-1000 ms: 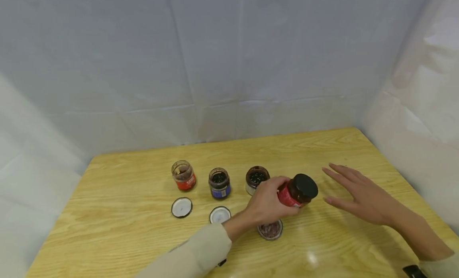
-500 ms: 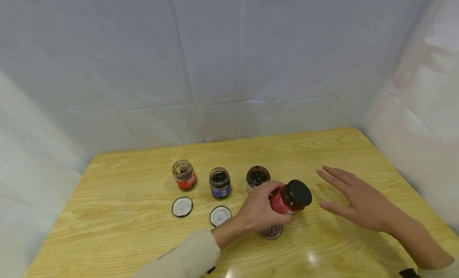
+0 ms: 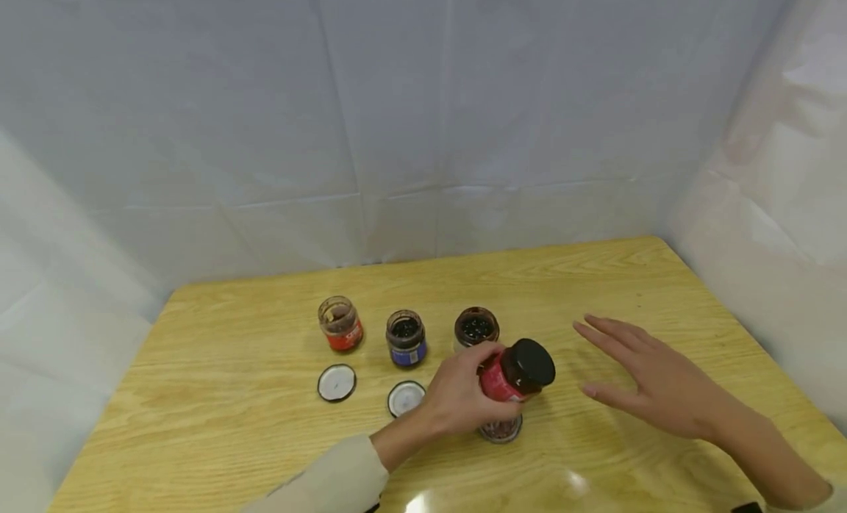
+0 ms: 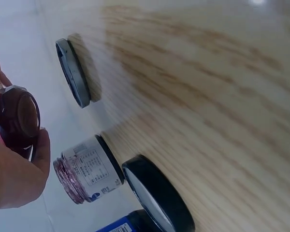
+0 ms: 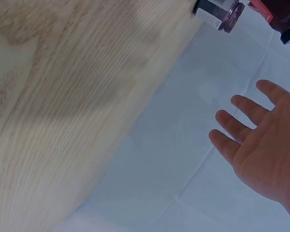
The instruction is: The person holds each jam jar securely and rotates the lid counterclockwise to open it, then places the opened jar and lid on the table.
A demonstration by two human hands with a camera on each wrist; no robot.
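My left hand (image 3: 459,393) grips a red-labelled jar (image 3: 501,378) with a black lid (image 3: 534,362) on it, tilted to the right. The jar is held above the table, partly in front of an upturned lid (image 3: 501,430) with dark residue inside. In the left wrist view the fingers curl round the jar (image 4: 19,116) at the left edge. To the right, my right hand (image 3: 662,381) hovers with its fingers spread and nothing in it; the right wrist view shows its open palm (image 5: 270,145). Behind the left hand stands an open jar (image 3: 476,326) of dark contents.
Two more open jars stand on the wooden table (image 3: 218,395): a red-labelled one (image 3: 340,324) and a blue-labelled one (image 3: 406,339). Upturned white-lined lids lie before them, a left lid (image 3: 336,383) and a middle lid (image 3: 406,399). A white sheet (image 3: 397,131) hangs behind the table.
My left hand has drawn the red-labelled jar to the left and nearer to me. My right hand has drifted slightly left and nearer, its fingers still spread.
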